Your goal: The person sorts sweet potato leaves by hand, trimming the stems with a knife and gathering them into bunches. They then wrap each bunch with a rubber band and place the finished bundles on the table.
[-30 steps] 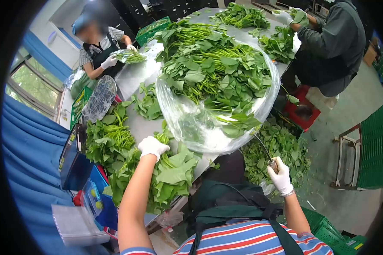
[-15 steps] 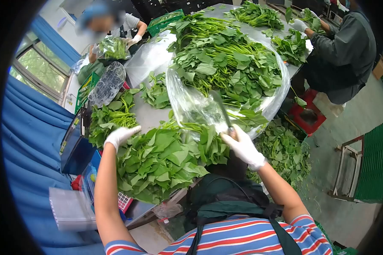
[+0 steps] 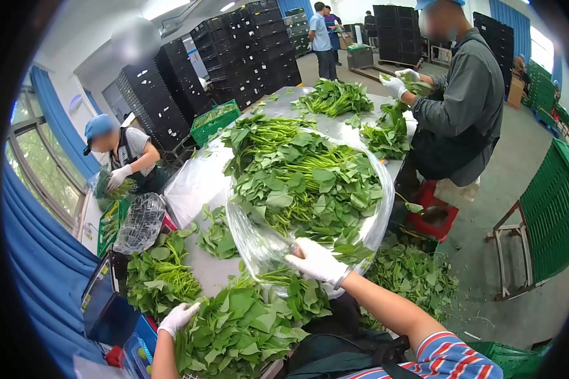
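Observation:
My gloved right hand (image 3: 319,260) is closed round the handle of a knife (image 3: 294,249), over the near edge of the clear plastic sheet (image 3: 250,237). The blade is hard to make out against the plastic. My gloved left hand (image 3: 178,318) lies at the left side of a broad bunch of leafy greens (image 3: 240,325), fingers stretched along the leaves. Between my hands a smaller leafy bunch (image 3: 308,297) adjoins it. Beyond, a large heap of stemmed greens (image 3: 310,177) rests on the plastic. Another bunch (image 3: 161,271) sits at the left.
A co-worker (image 3: 464,107) handles greens at the right of the metal table (image 3: 212,278); another (image 3: 133,155) holds a bagged bunch at the left. A red crate (image 3: 433,215) and loose greens (image 3: 411,275) are on the right. Black crates (image 3: 246,50) stack behind.
The view has tilted up, showing more of the room. My right hand has moved left with the knife, whose blade no longer stands up clearly. My left hand stays beside the leaves.

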The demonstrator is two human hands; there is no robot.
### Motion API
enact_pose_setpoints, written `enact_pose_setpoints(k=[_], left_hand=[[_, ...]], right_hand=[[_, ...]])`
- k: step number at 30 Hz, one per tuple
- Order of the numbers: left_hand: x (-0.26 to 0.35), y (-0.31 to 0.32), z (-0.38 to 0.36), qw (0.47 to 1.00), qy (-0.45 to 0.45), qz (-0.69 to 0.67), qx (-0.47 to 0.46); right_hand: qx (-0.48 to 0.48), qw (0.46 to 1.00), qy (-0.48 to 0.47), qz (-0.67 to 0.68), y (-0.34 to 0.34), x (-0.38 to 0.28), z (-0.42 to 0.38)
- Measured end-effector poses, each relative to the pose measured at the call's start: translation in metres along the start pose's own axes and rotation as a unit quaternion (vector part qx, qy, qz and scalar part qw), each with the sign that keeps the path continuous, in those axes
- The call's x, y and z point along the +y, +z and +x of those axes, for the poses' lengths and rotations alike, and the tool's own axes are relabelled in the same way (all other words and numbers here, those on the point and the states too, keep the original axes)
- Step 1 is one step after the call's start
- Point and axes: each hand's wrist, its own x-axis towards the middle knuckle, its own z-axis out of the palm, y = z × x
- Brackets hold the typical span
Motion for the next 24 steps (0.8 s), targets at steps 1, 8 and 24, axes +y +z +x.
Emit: enact_pose_setpoints(k=[1,8,24], left_hand=[[-0.008,0.007,0.007,0.997,-0.036,-0.027,-0.062],[-0.032,0.036,0.015,0.939,-0.067,-0.273,-0.196],[0.071,0.002,0.013,0.980,0.043,-0.104,-0.163]], right_hand=[[-0.060,0.997,-0.006,-0.055,0.007,0.012,0.003],[-0.205,0.951,-0.046,-0.228,0.034,0.010,-0.032],[-0.079,0.979,0.075,0.175,0.128,0.010,-0.107]])
